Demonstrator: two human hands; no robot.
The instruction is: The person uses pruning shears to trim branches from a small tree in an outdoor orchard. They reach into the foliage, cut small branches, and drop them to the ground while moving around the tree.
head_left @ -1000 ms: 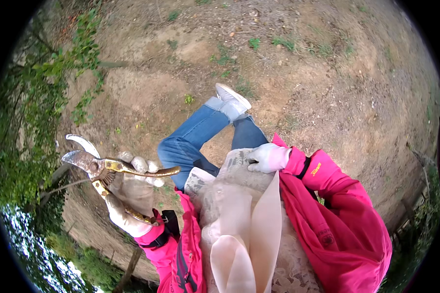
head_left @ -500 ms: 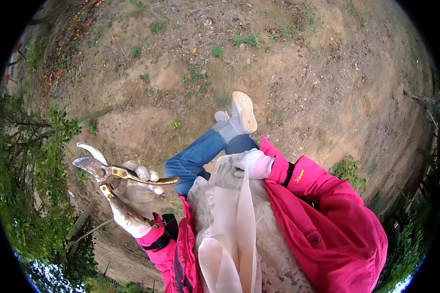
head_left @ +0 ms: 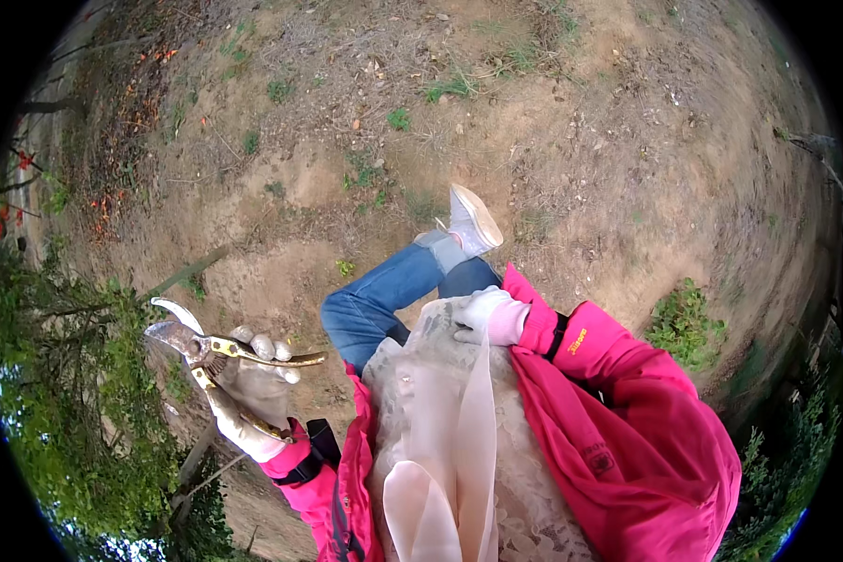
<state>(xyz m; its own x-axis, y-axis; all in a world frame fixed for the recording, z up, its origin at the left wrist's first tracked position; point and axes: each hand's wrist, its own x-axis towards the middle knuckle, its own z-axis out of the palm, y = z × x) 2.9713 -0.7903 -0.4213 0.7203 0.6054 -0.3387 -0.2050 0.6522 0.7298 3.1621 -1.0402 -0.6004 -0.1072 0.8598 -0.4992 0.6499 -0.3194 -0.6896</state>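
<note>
My left hand (head_left: 264,379), in a pale, soiled glove, holds pruning shears (head_left: 217,348) out to the left. Their worn gold handles are spread, and the curved blades stand apart with nothing between them. My fingertips curl over one handle; the other lies along the palm. My right hand (head_left: 482,316), in a white glove, is closed at the front hem of my cream lace top (head_left: 431,361). Its fingers curl inward at the lace and are partly hidden.
Dry brown soil (head_left: 571,159) with leaf litter and weed tufts lies ahead. Leafy branches (head_left: 84,403) crowd the left side, near the shears. A small green plant (head_left: 684,323) grows at the right. My shoe (head_left: 473,220) and jeans (head_left: 379,300) show mid-stride.
The ground and the branches have shifted in view as I walk, and my legs have changed position. My left hand with the shears sits slightly lower; my right hand stays at the lace hem.
</note>
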